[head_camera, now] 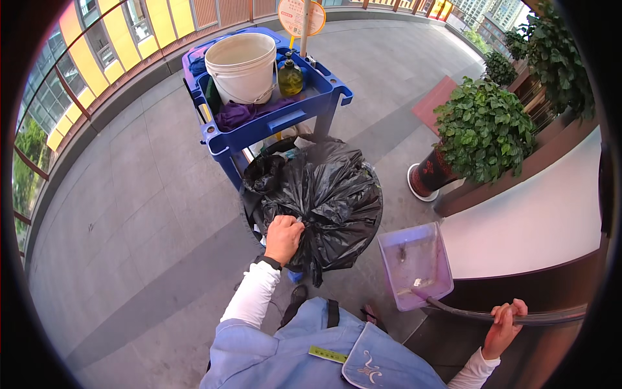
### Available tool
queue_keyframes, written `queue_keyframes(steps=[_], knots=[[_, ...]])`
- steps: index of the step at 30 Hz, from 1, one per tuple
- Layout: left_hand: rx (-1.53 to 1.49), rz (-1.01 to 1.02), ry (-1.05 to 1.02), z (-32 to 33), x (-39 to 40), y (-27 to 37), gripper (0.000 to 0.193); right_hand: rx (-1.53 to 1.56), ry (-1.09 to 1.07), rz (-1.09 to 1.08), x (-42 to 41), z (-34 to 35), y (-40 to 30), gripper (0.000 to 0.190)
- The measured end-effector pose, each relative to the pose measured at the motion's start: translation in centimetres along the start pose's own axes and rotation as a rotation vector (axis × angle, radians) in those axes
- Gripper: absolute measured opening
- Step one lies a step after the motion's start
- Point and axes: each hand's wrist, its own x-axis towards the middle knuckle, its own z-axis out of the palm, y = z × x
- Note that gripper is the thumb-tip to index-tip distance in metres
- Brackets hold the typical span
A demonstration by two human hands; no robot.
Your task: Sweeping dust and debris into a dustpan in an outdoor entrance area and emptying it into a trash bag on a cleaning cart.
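Note:
My left hand (283, 239) pinches the gathered neck of a black plastic garbage bag (340, 204). The full bag sits on top of a round dark bin (378, 221) in front of me, with a smaller bunch of black plastic at its far left. Out to the right, my right hand (505, 326) is closed around the dark handle (466, 313) of a long-handled dustpan. The translucent purple pan (417, 267) hangs near the bin's right side, with a small white scrap and some dark debris in it.
Beyond the bin stands a blue cleaning cart (291, 121) carrying a white bucket (243, 70), a pump bottle (290, 78) and a purple cloth (248, 112). A potted plant (486, 129) and a white-topped ledge (525, 219) line the right. A railing curves along the left.

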Motion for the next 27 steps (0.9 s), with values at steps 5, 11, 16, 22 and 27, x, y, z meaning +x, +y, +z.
queue_keyframes(steps=[5, 11, 16, 22, 27], knots=[[-0.026, -0.062, 0.064, 0.3, -1.0, 0.1, 0.009, -0.042, -0.080, -0.082, 1.1, -1.4, -1.8, 0.025], [-0.022, -0.202, 0.148, 0.8, -1.4, 0.0, 0.008, -0.055, -0.013, -0.135, 0.0, -2.8, -2.4, 0.024], [-0.020, -0.094, 0.121, 0.4, 0.9, 2.6, 0.017, -0.062, 0.013, -0.140, -0.6, -3.1, -2.3, 0.023], [-0.015, 0.264, -0.412, 3.8, 3.6, 10.9, 0.041, -0.090, 0.020, -0.106, -0.9, -2.4, -2.3, 0.021], [0.307, 0.446, -0.685, 8.4, 2.1, 10.7, 0.031, -0.086, -0.012, -0.131, -1.5, -2.7, -2.5, 0.021]])
